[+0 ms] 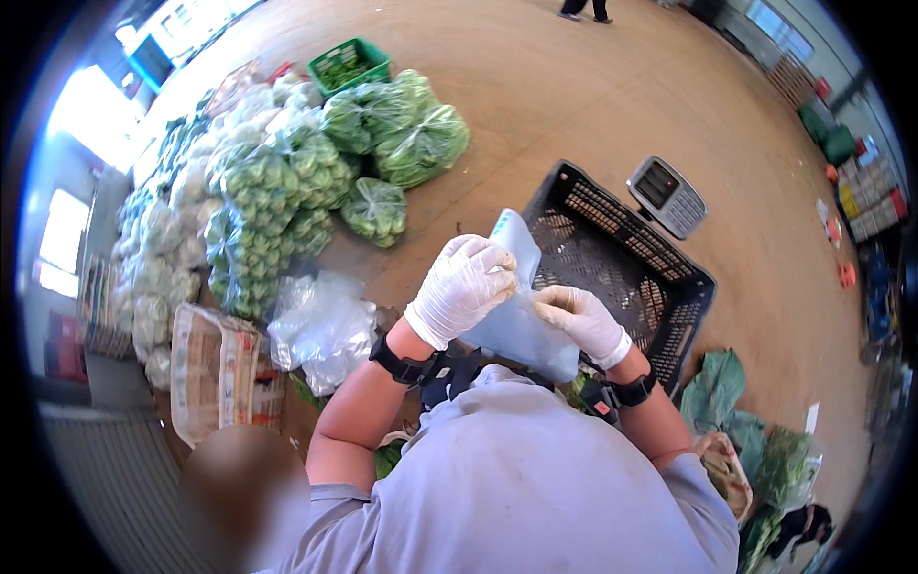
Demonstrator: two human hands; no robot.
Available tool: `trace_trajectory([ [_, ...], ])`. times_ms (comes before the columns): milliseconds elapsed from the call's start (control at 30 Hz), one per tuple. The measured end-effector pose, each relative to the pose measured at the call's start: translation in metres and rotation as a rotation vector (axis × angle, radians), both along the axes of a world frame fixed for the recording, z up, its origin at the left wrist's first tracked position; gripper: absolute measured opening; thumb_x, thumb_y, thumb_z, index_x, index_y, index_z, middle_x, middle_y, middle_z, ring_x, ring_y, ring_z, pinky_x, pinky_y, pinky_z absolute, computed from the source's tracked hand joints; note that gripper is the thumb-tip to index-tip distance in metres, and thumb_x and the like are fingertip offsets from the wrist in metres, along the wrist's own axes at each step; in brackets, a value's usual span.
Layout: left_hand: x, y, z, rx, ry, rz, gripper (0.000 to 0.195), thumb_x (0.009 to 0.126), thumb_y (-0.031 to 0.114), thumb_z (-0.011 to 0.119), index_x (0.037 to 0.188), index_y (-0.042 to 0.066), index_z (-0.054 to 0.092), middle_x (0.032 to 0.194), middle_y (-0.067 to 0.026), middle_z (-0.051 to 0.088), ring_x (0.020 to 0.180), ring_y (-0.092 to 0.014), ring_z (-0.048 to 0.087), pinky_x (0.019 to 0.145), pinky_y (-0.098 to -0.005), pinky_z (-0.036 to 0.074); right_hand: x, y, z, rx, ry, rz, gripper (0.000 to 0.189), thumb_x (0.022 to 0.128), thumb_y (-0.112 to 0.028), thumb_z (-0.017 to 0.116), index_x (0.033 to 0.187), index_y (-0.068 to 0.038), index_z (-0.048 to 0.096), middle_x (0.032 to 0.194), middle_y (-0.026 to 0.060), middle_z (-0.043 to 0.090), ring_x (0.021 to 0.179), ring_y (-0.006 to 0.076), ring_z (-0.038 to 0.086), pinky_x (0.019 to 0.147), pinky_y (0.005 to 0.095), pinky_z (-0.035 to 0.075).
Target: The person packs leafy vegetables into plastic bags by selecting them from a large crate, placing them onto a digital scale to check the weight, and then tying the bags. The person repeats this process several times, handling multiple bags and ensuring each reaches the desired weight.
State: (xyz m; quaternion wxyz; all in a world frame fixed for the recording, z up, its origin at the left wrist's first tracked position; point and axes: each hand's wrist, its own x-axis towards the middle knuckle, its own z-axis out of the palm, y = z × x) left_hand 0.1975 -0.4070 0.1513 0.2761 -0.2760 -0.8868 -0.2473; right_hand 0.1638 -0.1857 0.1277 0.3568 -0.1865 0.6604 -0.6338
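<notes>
Both my hands wear white gloves and black wrist straps. My left hand [466,287] grips the upper left edge of a pale blue plastic bag [520,333], its fingers curled in. Pinched between the thumb and fingers of my right hand [582,321] is the bag's right edge. The bag hangs flat in front of my chest, at the near left side of a black plastic crate [692,287]. Perforated walls and floor show in the crate. Just beyond its far right side stands a scale's display with a keypad [667,196].
Bagged green vegetables [265,194] are heaped at the left, with a green crate [351,68] of greens behind. Clear plastic bags [323,323] lie left of my arm, beside a white basket [197,373]. Green sacking [717,387] lies at the right. A person's legs [587,8] show far off.
</notes>
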Motion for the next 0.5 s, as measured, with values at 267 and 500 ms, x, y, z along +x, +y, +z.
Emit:
trace_trajectory([
  [267,-0.059,0.042,0.007,-0.034,0.101,-0.073,0.015,0.063,0.013,0.072,0.075,0.015,0.064,0.085,0.0037,0.058,0.083,-0.018,0.056,0.076,-0.0366,0.042,-0.018,0.026,-0.016,-0.167,-0.133,-0.464,0.019,0.089,-0.021,0.062,0.078,-0.005,0.062,0.067,-0.0075,0.050,0.061,0.0019,0.041,0.054,0.0174,0.033],
  [500,-0.098,0.062,-0.024,0.708,-0.481,-0.147,0.011,0.078,0.003,0.067,0.086,0.007,0.060,0.083,-0.0041,0.056,0.076,-0.016,0.055,0.071,-0.0273,0.045,-0.048,0.033,-0.025,-0.665,-0.312,-0.833,0.008,0.089,-0.013,0.060,0.092,-0.006,0.058,0.084,0.0005,0.060,0.075,0.0081,0.057,0.069,0.0203,0.047],
])
